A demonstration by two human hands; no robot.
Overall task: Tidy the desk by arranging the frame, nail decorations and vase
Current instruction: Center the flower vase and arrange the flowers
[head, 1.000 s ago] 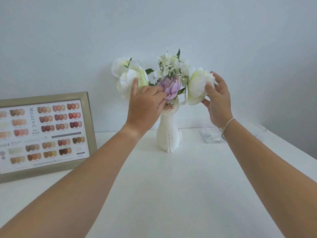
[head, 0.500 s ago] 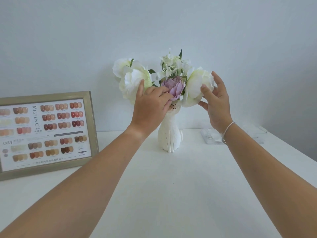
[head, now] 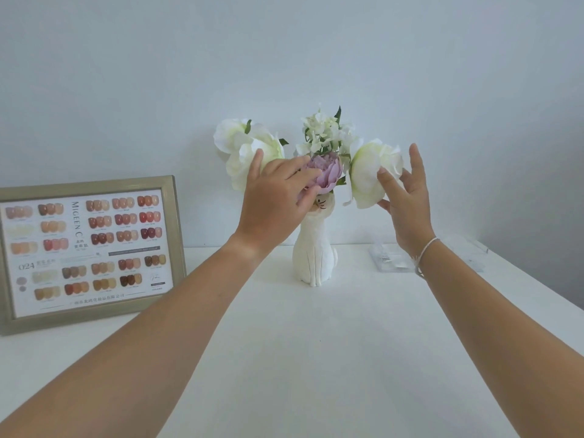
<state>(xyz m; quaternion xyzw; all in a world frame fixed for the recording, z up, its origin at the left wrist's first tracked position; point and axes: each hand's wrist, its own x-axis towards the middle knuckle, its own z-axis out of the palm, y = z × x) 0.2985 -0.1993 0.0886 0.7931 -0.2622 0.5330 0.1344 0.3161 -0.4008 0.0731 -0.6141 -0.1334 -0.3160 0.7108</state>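
Observation:
A white cat-shaped vase (head: pixel 313 259) stands at the back middle of the white desk (head: pixel 316 358), holding white flowers and one purple flower (head: pixel 327 173). My left hand (head: pixel 275 200) reaches in from the left; its fingertips touch the purple flower and its thumb lies against the left white flower (head: pixel 245 153). My right hand (head: pixel 406 197) has its fingers spread, with thumb and fingertips touching the right white flower (head: pixel 368 175). The gold frame (head: pixel 88 248) with a nail colour chart leans at the left. A clear box of nail decorations (head: pixel 390 260) lies behind my right wrist.
A second clear acrylic piece (head: pixel 472 251) sits at the back right near the desk's edge. A plain pale wall (head: pixel 284 58) rises directly behind the vase and frame.
My right hand has opened its fingers and drawn the right white flower outward to the right. My left hand's fingers have stretched further onto the purple flower.

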